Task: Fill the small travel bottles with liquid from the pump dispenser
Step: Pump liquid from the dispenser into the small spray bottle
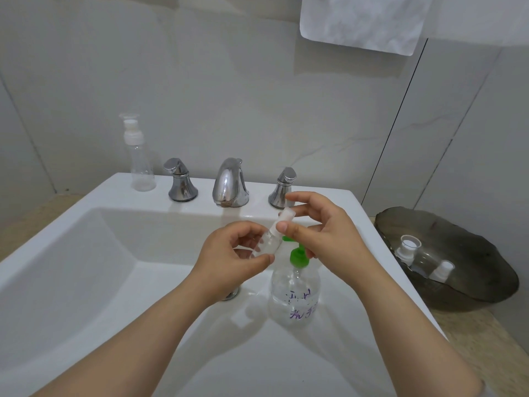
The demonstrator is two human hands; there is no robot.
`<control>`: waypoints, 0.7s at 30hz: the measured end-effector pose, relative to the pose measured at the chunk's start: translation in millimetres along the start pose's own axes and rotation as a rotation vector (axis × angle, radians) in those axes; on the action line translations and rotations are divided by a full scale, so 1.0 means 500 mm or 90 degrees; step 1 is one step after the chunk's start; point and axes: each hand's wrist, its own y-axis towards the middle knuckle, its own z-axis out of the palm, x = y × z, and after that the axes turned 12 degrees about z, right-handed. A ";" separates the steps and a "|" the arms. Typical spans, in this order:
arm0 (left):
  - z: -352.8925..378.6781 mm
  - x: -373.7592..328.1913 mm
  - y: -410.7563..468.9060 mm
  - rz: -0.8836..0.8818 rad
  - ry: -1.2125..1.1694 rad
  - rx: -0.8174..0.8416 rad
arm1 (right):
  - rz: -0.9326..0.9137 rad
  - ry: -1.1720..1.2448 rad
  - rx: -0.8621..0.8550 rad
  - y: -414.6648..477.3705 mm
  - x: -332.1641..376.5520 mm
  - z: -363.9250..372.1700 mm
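Our left grip (229,253) curls round a small travel bottle (267,245) above the pump dispenser (294,293); our right grip (323,233) pinches that bottle's white cap (286,216). We judge the tall bottle (140,164) behind unfilled.

A tall clear bottle (141,167) stands on the sink (114,190) ledge, the pump dispenser (294,287) in its basin.
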 end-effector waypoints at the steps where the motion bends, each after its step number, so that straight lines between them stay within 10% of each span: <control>1: 0.000 0.001 0.000 -0.002 -0.001 0.000 | 0.000 0.007 0.009 0.000 0.001 0.000; 21: 0.003 0.002 0.000 -0.006 0.008 0.001 | -0.017 -0.012 -0.001 0.000 -0.001 0.003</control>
